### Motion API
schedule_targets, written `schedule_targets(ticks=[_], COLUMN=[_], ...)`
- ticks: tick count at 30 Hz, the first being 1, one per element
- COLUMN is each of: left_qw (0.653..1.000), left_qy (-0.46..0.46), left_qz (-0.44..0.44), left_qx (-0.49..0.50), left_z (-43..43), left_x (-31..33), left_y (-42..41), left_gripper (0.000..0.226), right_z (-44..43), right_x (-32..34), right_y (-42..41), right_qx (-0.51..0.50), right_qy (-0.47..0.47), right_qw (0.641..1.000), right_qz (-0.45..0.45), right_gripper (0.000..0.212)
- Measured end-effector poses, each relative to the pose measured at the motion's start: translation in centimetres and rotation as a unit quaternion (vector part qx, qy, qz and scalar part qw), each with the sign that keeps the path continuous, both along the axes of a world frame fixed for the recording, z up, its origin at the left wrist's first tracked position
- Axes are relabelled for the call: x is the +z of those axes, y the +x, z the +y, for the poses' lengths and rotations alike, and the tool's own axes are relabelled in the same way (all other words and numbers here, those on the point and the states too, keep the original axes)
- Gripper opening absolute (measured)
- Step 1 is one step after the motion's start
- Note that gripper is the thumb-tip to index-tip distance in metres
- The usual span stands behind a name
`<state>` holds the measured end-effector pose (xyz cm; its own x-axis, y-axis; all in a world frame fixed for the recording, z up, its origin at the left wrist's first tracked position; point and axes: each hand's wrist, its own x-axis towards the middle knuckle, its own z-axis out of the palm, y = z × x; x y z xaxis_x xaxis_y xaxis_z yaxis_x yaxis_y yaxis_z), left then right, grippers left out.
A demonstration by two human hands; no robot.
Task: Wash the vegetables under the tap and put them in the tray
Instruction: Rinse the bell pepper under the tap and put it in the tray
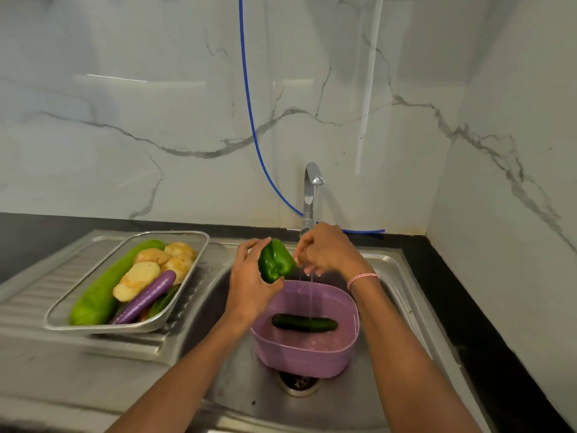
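My left hand (249, 285) grips a green bell pepper (274, 260) above the sink. My right hand (327, 251) touches the pepper's right side, fingers curled under the thin stream of water from the chrome tap (312, 189). Below them a purple plastic colander (343, 348) stands in the sink with one dark cucumber (304, 323) lying in it. On the drainboard at the left a steel tray (193, 242) holds a long green gourd (103, 292), several potatoes (146, 273) and a purple aubergine (146, 296).
The steel sink basin (237, 385) has its drain (298, 382) just in front of the colander. A blue hose (249, 114) hangs down the marble wall behind the tap. A black counter (468, 307) borders the sink on the right, next to the side wall.
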<state>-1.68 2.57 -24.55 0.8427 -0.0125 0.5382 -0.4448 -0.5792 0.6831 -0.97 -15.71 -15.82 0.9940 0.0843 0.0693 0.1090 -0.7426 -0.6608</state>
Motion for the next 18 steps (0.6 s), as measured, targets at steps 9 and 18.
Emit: schedule_targets(ticks=[9,18], left_qw=[0.984,0.984], left_qy=[-0.014,0.071], left_qz=[0.174,0.050], left_qx=[0.032,0.158], left_z=[3.6,10.4], left_x=[2.7,8.8], left_y=[-1.7,-1.3], left_gripper=[0.041,0.055], right_z=[3.8,6.3], right_x=[-3.5,-3.6], right_y=[0.6,0.0], right_qx=[0.040,0.066], right_qy=[0.081,0.328], right_qw=[0.995,0.942], right_qz=[-0.044,-0.036], right_gripper=[0.013,0.017])
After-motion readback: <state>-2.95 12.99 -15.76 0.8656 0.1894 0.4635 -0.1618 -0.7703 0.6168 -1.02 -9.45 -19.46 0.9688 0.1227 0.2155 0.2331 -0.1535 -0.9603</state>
